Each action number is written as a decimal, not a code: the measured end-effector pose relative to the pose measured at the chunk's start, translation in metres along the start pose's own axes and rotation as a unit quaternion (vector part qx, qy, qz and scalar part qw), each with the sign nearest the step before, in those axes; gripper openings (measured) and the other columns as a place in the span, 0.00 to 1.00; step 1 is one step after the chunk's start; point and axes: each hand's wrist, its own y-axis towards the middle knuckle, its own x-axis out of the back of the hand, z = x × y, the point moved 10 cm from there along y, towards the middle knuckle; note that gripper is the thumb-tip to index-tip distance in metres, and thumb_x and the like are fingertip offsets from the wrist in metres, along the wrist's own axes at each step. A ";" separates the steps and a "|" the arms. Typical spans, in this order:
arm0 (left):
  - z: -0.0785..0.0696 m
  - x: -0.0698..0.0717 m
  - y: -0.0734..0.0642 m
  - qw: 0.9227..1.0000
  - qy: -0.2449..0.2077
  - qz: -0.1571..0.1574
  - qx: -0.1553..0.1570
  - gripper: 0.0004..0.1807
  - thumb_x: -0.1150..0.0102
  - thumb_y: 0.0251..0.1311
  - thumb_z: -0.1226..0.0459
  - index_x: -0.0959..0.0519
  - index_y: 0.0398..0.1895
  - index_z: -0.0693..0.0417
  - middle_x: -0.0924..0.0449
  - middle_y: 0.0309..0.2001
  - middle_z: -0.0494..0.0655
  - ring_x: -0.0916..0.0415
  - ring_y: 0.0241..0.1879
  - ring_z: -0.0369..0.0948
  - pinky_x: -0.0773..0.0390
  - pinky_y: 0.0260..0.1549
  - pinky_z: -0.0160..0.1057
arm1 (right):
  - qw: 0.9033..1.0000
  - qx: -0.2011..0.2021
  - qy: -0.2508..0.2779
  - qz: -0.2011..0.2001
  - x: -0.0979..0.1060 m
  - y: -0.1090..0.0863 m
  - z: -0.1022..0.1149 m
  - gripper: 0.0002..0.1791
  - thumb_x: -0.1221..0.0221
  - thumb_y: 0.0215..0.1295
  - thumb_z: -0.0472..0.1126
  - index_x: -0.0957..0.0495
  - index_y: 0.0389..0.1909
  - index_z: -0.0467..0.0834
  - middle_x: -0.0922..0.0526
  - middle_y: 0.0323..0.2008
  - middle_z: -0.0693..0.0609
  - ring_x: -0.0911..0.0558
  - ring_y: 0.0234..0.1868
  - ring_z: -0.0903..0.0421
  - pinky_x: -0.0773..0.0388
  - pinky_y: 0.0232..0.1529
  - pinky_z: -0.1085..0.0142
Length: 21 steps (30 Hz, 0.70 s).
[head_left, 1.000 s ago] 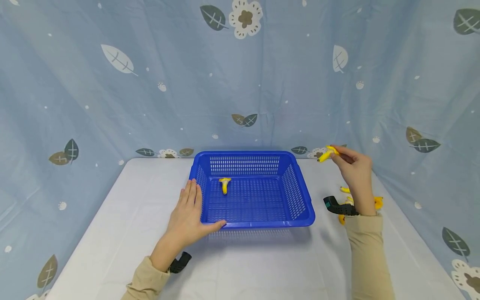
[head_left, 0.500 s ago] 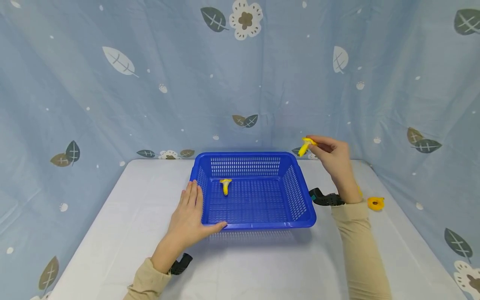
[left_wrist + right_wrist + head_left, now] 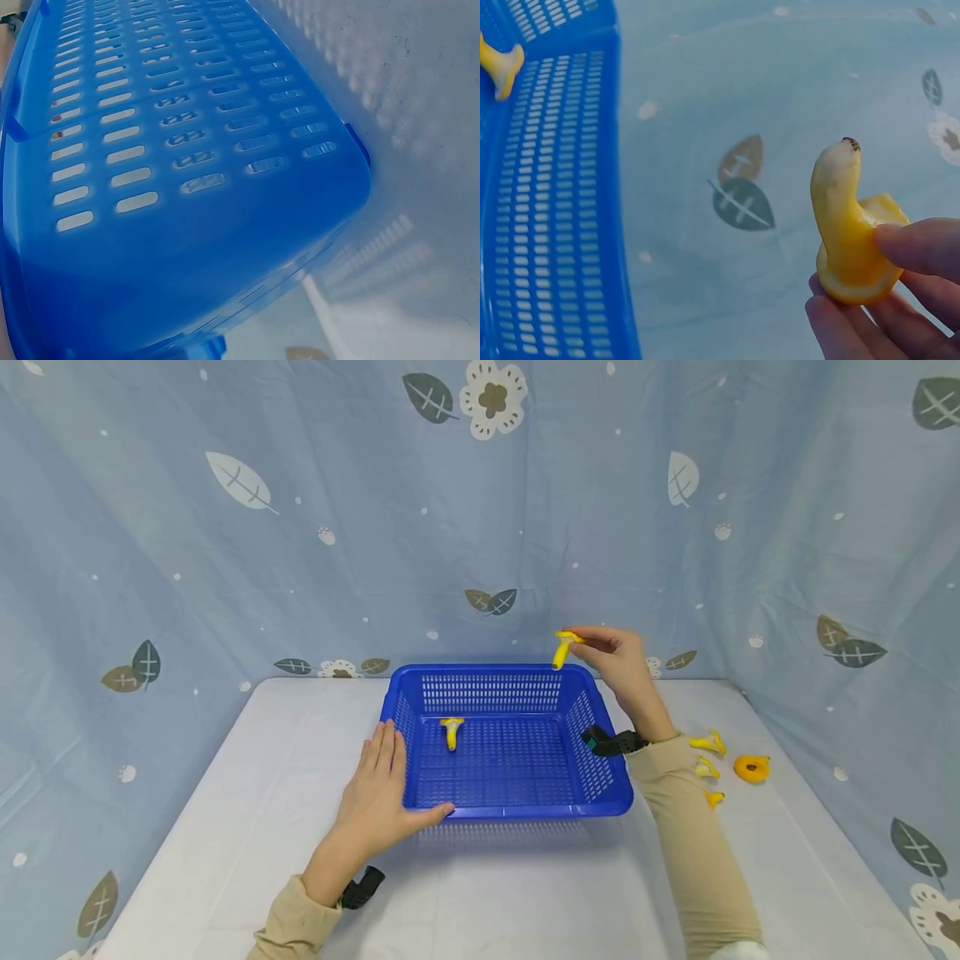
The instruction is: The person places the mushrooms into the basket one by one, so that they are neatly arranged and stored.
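Note:
My right hand (image 3: 621,670) pinches a yellow mushroom (image 3: 838,217) between thumb and fingers, above the back right corner of a blue plastic basket (image 3: 517,811). The mushroom's dark-tipped stem points down in the head view, and its cap sits against the fingers. Inside the basket, toward the left, lies another yellow mushroom (image 3: 452,733). My left hand (image 3: 375,802) rests at the basket's front left corner, fingers straight along the left rim and thumb along the front rim. The left wrist view shows the slotted basket wall (image 3: 217,232) from outside.
On the white table (image 3: 570,893), right of the basket, lie several yellow pieces: a mushroom (image 3: 708,742), two smaller ones partly behind the right sleeve (image 3: 697,843), and a round orange-yellow one (image 3: 752,768). A blue patterned curtain (image 3: 337,527) hangs behind the table.
My right hand has moved left with the mushroom, from over the table's right side to above the basket's back right corner. The left hand and basket have stayed put.

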 end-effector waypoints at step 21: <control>-0.001 0.000 0.000 1.000 0.002 -0.006 -0.002 0.72 0.47 0.46 0.23 0.49 0.73 0.76 0.60 0.76 0.71 0.65 0.77 0.59 0.56 0.74 0.55 | 0.992 -0.010 0.061 0.111 -0.089 0.021 -0.030 0.16 0.40 0.68 0.30 0.21 0.55 0.30 0.17 0.53 0.37 0.17 0.51 0.48 0.19 0.54 0.58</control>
